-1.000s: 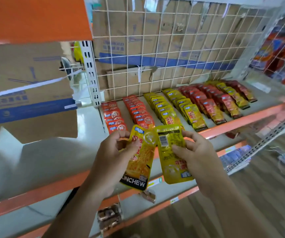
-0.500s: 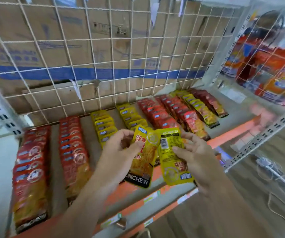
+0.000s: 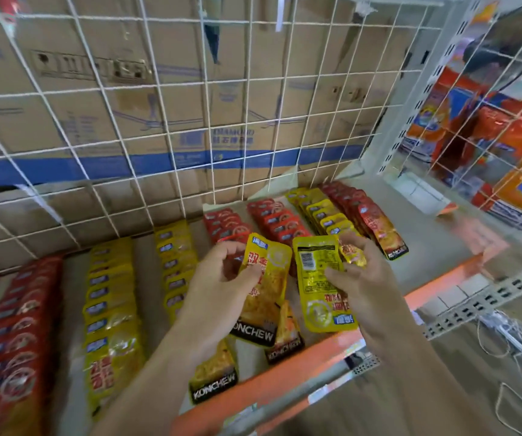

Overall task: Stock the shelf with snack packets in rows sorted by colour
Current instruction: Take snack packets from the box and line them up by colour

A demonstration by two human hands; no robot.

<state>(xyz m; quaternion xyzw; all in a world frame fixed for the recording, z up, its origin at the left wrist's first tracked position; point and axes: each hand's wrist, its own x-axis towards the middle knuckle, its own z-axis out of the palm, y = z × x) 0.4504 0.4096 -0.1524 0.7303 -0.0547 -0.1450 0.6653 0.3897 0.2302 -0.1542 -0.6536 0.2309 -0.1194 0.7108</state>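
Shop (stocked shelf [image 3: 436,247], wire grid [image 3: 190,121]).

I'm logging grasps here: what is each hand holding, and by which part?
The left hand pinches a front-facing yellow packet by its upper left edge; the right hand pinches a back-facing yellow packet by its upper right edge.

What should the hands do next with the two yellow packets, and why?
Probably the right hand should flip its yellow packet over first. Its barcode back faces up and its print is upside down, while the other packet in the left hand and the yellow rows on the shelf show their fronts. Then both can join a yellow row.
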